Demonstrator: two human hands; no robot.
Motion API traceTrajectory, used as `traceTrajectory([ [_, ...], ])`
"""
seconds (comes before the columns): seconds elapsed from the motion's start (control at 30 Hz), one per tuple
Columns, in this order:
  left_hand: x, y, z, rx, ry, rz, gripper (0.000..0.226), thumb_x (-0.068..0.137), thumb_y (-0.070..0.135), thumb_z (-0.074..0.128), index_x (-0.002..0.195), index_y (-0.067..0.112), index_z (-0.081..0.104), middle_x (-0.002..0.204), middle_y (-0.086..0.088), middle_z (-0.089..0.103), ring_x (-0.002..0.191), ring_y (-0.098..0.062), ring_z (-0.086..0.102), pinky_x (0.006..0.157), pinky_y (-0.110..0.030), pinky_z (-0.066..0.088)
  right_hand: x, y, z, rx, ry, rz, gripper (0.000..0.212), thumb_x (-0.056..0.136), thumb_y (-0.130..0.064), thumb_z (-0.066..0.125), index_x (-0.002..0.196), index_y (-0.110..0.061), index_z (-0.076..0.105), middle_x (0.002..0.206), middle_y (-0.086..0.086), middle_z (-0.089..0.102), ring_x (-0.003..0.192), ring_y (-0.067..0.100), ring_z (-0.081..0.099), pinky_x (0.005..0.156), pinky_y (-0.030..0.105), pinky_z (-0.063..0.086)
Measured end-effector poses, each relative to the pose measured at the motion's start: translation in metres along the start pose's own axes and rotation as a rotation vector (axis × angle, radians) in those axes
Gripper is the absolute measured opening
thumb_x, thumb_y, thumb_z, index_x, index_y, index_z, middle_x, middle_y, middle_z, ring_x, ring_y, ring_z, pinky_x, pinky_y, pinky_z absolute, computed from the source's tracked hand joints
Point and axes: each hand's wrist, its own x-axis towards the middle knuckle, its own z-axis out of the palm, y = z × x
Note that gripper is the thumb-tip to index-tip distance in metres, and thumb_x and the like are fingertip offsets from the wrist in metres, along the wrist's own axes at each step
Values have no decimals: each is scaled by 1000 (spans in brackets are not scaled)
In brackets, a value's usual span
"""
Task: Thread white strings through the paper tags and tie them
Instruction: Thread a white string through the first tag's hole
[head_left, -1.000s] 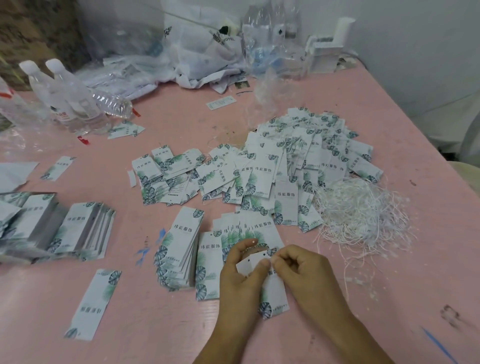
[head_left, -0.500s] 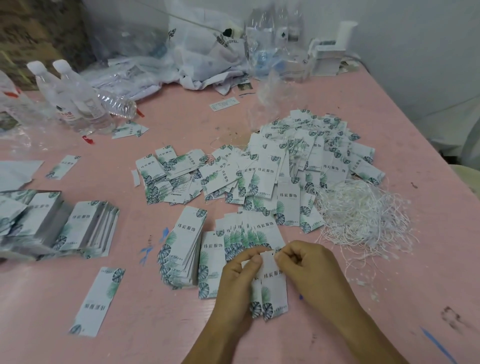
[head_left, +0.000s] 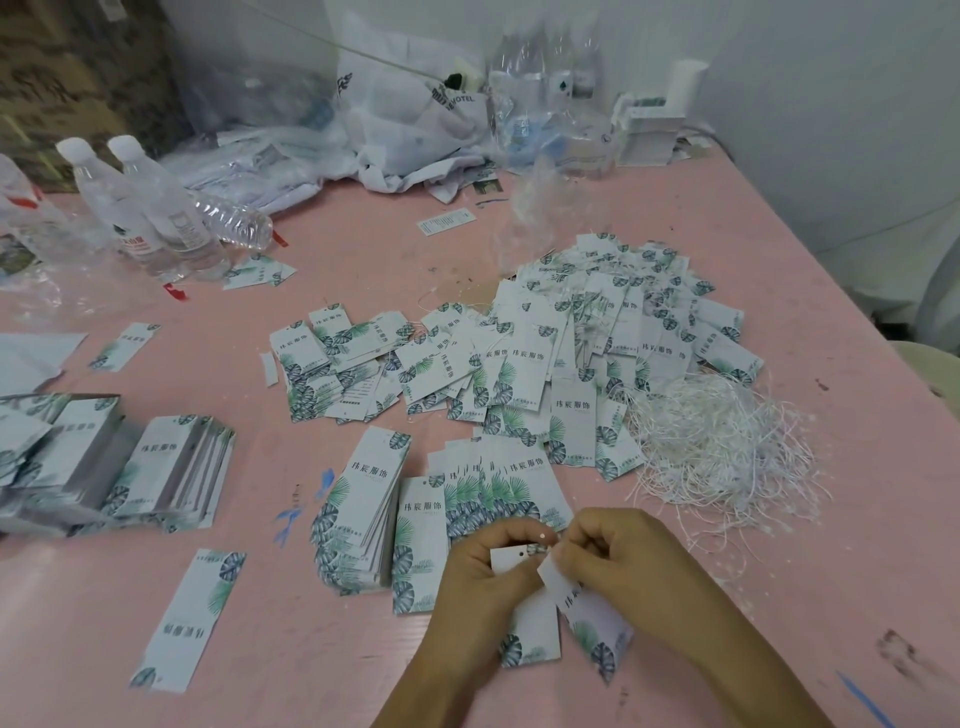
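Note:
Near the table's front edge, my left hand (head_left: 480, 577) pinches the top of a white paper tag with green leaf print (head_left: 530, 631). My right hand (head_left: 618, 566) pinches a second tag (head_left: 592, 618), which tilts away to the right. The tags' top ends meet between my fingertips; no string shows there. A tangle of white strings (head_left: 722, 452) lies just beyond my right hand. A big heap of loose tags (head_left: 597, 332) spreads behind it. A fanned row of tags (head_left: 498, 483) and a neat stack (head_left: 363, 509) lie just ahead of my left hand.
Stacked tags (head_left: 171, 467) sit at the left edge, and a single tag (head_left: 192, 618) lies face up at front left. Water bottles (head_left: 150, 208), plastic bags (head_left: 405, 119) and a white box (head_left: 654, 130) crowd the back of the pink table (head_left: 779, 260).
The two tags, held together and aligned before, have been spread apart: the right one now swings out to the right. Both hands stay close together at the tags' tops.

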Motion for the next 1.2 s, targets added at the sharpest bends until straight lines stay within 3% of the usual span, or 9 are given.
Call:
traceTrajectory([
  [0.23, 2, -2, -2, 84, -15, 76, 19, 76, 22, 83, 89, 13, 72, 97, -11, 70, 83, -27, 64, 71, -42, 52, -2, 6, -3, 94, -49, 6, 11, 86, -29, 67, 75, -27, 68, 57, -7, 57, 54, 6, 46, 56, 28, 37],
  [0.37, 2, 1, -2, 115, -54, 96, 26, 73, 24, 87, 89, 11, 71, 95, -11, 69, 86, -28, 62, 80, -48, 50, -3, 10, -5, 165, -101, 18, 22, 87, -28, 68, 66, -34, 66, 53, -11, 52, 52, 4, 42, 53, 21, 33],
  [0.63, 1, 0, 0, 59, -21, 69, 24, 73, 10, 85, 92, 8, 71, 99, -13, 70, 82, -28, 65, 70, -40, 54, -6, 11, -4, 145, -107, 4, 20, 92, -27, 61, 73, -33, 63, 57, -12, 52, 56, 5, 41, 57, 24, 34],
  [0.73, 1, -1, 3, 66, 8, 66, 27, 71, 17, 88, 91, 8, 72, 106, -18, 71, 90, -33, 68, 78, -49, 55, -6, 12, -3, 130, -88, -6, 19, 92, -26, 61, 73, -30, 61, 58, -12, 51, 57, 4, 41, 57, 25, 34],
  [0.83, 1, -2, 4, 165, 43, 82, 23, 73, 24, 86, 89, 14, 73, 99, -15, 71, 85, -32, 65, 80, -56, 51, -7, 12, -1, 98, -76, 2, 17, 91, -26, 61, 75, -32, 62, 58, -12, 54, 55, 2, 42, 55, 23, 35],
  [0.97, 0, -2, 6, 245, 48, 109, 18, 75, 26, 81, 88, 16, 73, 94, -6, 71, 87, -24, 66, 85, -49, 52, -8, 15, -3, -1, -12, 15, 11, 87, -33, 59, 77, -33, 61, 64, -10, 60, 54, -1, 45, 54, 21, 36],
  [1.07, 0, -1, 7, 279, 44, 134, 16, 76, 26, 79, 86, 16, 73, 91, -3, 71, 89, -20, 66, 85, -35, 53, -6, 17, -3, -32, 1, 15, 10, 87, -36, 60, 77, -33, 61, 63, -11, 59, 53, -1, 45, 54, 21, 37],
  [1.2, 0, 0, 7, 177, 115, 98, 13, 73, 23, 79, 81, 15, 72, 91, -10, 71, 81, -25, 64, 77, -44, 50, -3, 21, -6, 221, -93, 79, 12, 91, -28, 63, 80, -32, 66, 56, -8, 59, 49, 4, 47, 49, 18, 37],
])
